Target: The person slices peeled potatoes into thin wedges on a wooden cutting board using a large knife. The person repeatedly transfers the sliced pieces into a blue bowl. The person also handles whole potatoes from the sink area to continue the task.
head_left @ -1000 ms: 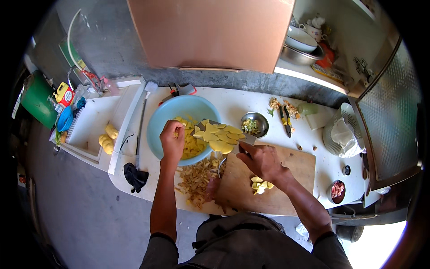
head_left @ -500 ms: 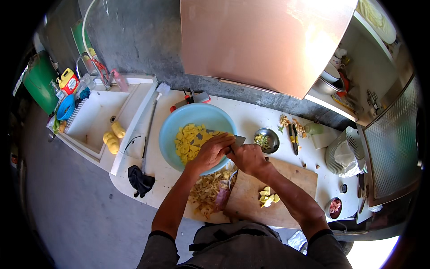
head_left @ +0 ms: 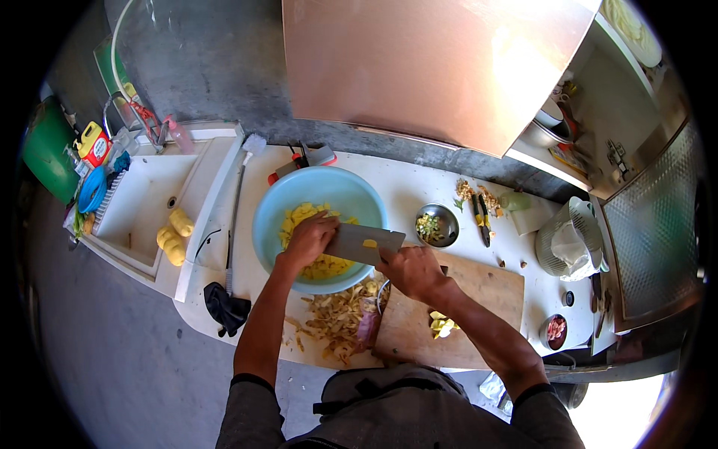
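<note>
My right hand [head_left: 411,270] is closed around the handle end of a cleaver [head_left: 363,244], whose broad grey blade reaches left over a light blue basin [head_left: 267,258]. A single yellow slice clings to the blade. At the blade's left end, my left hand [head_left: 310,239] lies over the basin with its fingers stretched out; their tips are partly hidden. Cut yellow potato pieces [head_left: 303,213] fill the bottom of the basin. Beneath my right forearm, a wooden cutting board [head_left: 490,288] carries several more potato pieces [head_left: 443,325].
Peelings [head_left: 340,325] are heaped between basin and board. Beyond the board stand a metal bowl [head_left: 437,225] of chopped greens and yellow-black scissors [head_left: 481,219]. To the right are a basket [head_left: 567,243] and a small bowl of meat [head_left: 554,330]. Whole potatoes [head_left: 173,238] rest on the sink's edge.
My left hand has moved left along the blade, away from my right hand. Most pieces on the blade are gone, and the blade now shows broadly. The whole view has shifted slightly.
</note>
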